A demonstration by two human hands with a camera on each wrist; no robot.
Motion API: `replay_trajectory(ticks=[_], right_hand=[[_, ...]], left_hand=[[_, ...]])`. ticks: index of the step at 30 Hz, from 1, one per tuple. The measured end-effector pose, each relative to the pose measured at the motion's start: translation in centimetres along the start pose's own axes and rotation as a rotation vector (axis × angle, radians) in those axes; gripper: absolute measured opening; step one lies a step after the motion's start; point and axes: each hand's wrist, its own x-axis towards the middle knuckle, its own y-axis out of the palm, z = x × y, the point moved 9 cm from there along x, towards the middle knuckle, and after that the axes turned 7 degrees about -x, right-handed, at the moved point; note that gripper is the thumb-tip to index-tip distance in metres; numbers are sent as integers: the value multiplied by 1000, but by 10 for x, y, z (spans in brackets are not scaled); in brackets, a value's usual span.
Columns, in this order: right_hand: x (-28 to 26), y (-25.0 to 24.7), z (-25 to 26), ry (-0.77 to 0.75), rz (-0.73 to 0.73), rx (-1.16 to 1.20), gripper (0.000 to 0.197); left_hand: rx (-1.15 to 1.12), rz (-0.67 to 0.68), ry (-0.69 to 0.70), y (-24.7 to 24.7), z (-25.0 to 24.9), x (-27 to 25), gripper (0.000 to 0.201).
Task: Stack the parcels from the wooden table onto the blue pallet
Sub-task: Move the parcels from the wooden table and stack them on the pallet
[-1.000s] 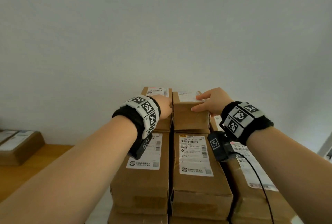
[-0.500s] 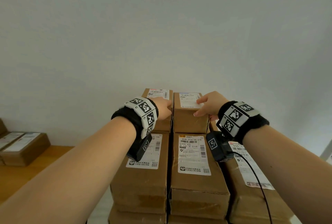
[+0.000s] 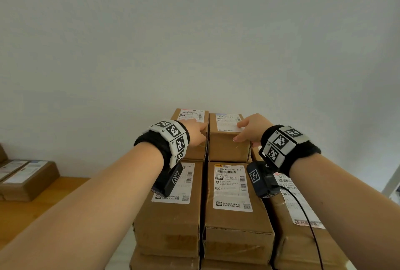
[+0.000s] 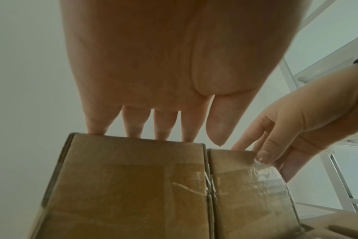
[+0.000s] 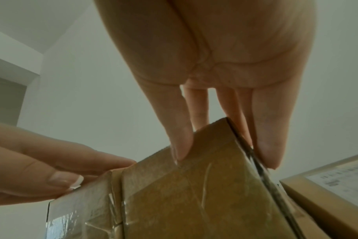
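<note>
Brown cardboard parcels stand stacked in front of me; the blue pallet is hidden. Two small parcels sit side by side on top at the back. My left hand (image 3: 195, 132) lies with straight fingers (image 4: 164, 126) touching the top front edge of the left small parcel (image 4: 133, 186). My right hand (image 3: 249, 128) rests over the front right corner of the right small parcel (image 3: 225, 147), thumb on its taped front face (image 5: 194, 194), fingers on top and one finger down its right side. The two small parcels touch each other.
Three long labelled parcels (image 3: 236, 233) form the layer under the hands, with more beneath. At the left the wooden table (image 3: 32, 211) holds flat parcels (image 3: 28, 180). A white wall is close behind the stack. A white frame (image 4: 317, 64) stands to the right.
My right hand has slid back from the parcel's top to its front right corner. The right small parcel now sits level beside the left one. The left hand has barely moved.
</note>
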Motion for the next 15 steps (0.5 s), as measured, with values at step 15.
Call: replay_trajectory(ticks=[15], right_hand=[[0, 2, 0, 2, 5, -23, 47]], left_hand=[[-6, 3, -24, -1, 0, 0, 37]])
